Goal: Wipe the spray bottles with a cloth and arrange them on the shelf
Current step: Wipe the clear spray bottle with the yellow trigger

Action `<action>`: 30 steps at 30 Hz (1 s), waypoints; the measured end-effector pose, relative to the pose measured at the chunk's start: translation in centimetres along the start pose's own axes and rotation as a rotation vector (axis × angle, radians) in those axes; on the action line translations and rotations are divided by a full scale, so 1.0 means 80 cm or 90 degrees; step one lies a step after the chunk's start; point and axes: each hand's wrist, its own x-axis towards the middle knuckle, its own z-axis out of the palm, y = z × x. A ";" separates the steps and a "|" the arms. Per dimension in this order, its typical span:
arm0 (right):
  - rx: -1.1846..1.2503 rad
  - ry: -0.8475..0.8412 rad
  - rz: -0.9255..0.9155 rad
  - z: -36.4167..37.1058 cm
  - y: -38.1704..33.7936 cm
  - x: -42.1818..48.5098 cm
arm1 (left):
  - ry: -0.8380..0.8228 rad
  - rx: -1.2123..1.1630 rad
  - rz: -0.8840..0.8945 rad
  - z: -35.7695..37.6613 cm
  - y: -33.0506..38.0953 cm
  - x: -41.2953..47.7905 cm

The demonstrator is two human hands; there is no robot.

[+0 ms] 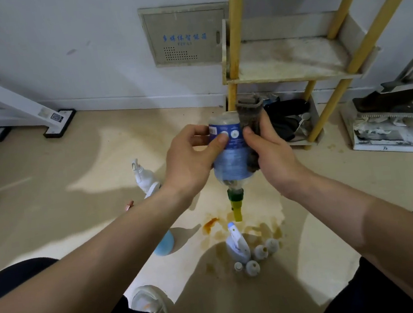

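Note:
My left hand (190,155) grips a blue-labelled spray bottle (231,158) held upside down, its green and yellow nozzle (236,204) pointing at the floor. My right hand (268,149) presses a grey-brown cloth (250,118) against the bottle's right side. The yellow-posted shelf (292,58) stands just behind, its stained middle tier bare. On the floor below stand a white spray bottle (236,242), several small bottles (259,255), a white trigger bottle (144,175) and a light-blue bottle (165,244) partly hidden by my left forearm.
The shelf's bottom tier (296,121) holds dark cloths and a spoon. A dustpan with debris (385,122) sits at the right. A white stand foot (59,122) lies at the left. Orange stains (210,224) mark the floor. My shoe (149,302) is near the bottom.

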 end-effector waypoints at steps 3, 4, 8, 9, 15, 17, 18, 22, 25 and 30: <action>0.077 0.038 0.051 -0.012 -0.004 0.008 | -0.061 -0.013 0.017 -0.013 0.006 0.007; 0.092 0.049 0.064 -0.013 -0.005 0.009 | -0.080 -0.003 0.024 -0.016 0.006 0.011; 0.125 0.052 0.083 -0.007 -0.005 0.005 | -0.230 -0.078 -0.084 -0.023 0.001 0.018; 0.123 0.049 0.079 -0.005 -0.004 0.004 | -0.259 -0.110 -0.110 -0.023 0.000 0.017; 0.044 0.034 0.022 0.004 0.002 -0.002 | -0.092 -0.069 -0.036 -0.001 0.002 0.003; 0.034 0.039 0.026 0.008 0.004 -0.003 | 0.012 0.053 0.028 0.009 -0.001 -0.001; 0.040 0.044 0.036 0.008 0.006 -0.002 | 0.045 0.096 0.048 0.011 -0.001 -0.003; 0.061 0.054 0.070 0.003 0.004 0.005 | 0.018 0.013 0.019 0.002 -0.003 0.001; 0.083 0.061 0.080 -0.004 0.001 0.008 | -0.064 -0.037 -0.041 -0.010 0.003 0.007; 0.085 0.055 0.084 -0.001 0.003 0.006 | -0.270 -0.045 -0.095 -0.025 0.005 0.019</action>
